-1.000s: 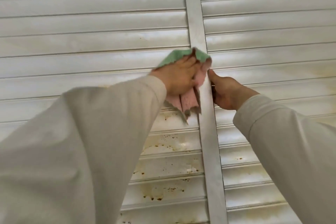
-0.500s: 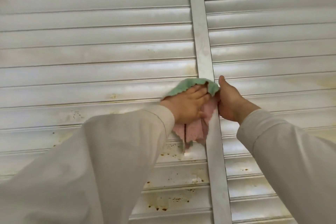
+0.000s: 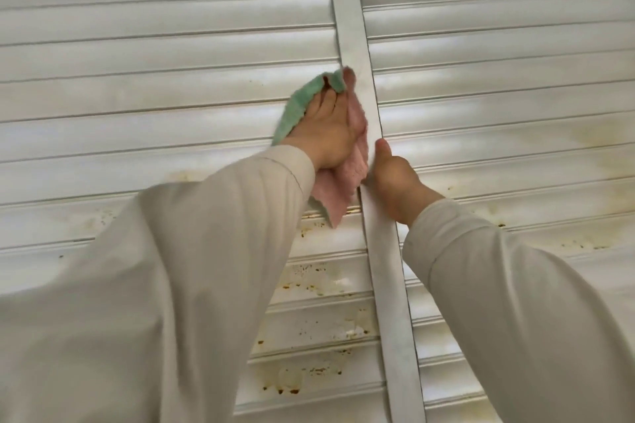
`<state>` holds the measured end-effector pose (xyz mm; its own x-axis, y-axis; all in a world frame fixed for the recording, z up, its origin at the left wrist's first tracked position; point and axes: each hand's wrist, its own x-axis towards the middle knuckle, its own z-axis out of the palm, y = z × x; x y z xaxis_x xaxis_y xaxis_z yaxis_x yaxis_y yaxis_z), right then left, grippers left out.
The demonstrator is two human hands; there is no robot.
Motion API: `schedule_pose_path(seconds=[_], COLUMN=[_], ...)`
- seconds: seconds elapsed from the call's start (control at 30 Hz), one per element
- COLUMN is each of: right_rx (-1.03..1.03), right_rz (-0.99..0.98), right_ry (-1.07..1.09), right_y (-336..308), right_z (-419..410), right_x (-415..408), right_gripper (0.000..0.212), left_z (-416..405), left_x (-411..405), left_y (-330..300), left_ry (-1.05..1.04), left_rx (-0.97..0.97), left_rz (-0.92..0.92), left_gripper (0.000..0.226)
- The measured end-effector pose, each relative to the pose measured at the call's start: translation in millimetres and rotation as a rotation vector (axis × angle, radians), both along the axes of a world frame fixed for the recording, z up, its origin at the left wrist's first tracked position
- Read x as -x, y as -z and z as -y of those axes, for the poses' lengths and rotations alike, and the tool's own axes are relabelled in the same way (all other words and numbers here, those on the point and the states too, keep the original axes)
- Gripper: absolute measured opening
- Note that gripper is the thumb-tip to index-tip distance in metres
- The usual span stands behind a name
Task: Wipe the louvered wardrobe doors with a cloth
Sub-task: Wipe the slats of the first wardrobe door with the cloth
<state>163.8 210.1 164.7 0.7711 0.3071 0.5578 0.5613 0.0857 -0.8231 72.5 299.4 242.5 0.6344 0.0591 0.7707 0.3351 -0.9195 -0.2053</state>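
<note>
Left hand [image 3: 326, 134] flat, fingers straight, pressing cloth [image 3: 347, 178] on left louvered door [image 3: 165, 106], beside centre stile [image 3: 357, 55]. Cloth green at 10 o'clock of hand, pink tail hanging toward 6. Right hand [image 3: 395, 182] curled round stile edge, thumb up, steadying door. Advice, as judged: run strokes along each slat, fingertips pushing cloth into grooves; keep brace firm so door doesn't swing. Brown specks [image 3: 309, 271] on lower slats at 6 o'clock not yet done; likely need harder rubbing, fresh fold.

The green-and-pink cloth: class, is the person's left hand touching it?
Touching. The head view shows the left hand lying flat on the green-and-pink cloth, pressing it against the white louvered door.
</note>
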Motion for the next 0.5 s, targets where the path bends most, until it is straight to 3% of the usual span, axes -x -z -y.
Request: schedule_pose_path(seconds=[0.17, 0.4, 0.5], right_rx=[-0.051, 0.031, 0.047], right_rz=[-0.004, -0.008, -0.048], right_ry=[0.069, 0.107, 0.082], right_y=[0, -3, -5], right_z=[-3, -6, -8], right_x=[2, 6, 13], right_gripper=[0.074, 0.078, 0.079], left_z=[-28, -127, -139], left_x=[30, 134, 144], left_y=[41, 53, 47], left_ry=[0.016, -0.178, -0.261], left_rx=[0.037, 0.257, 0.322], left_rz=[-0.003, 0.319, 0.372], left_gripper=[0.080, 0.087, 0.085])
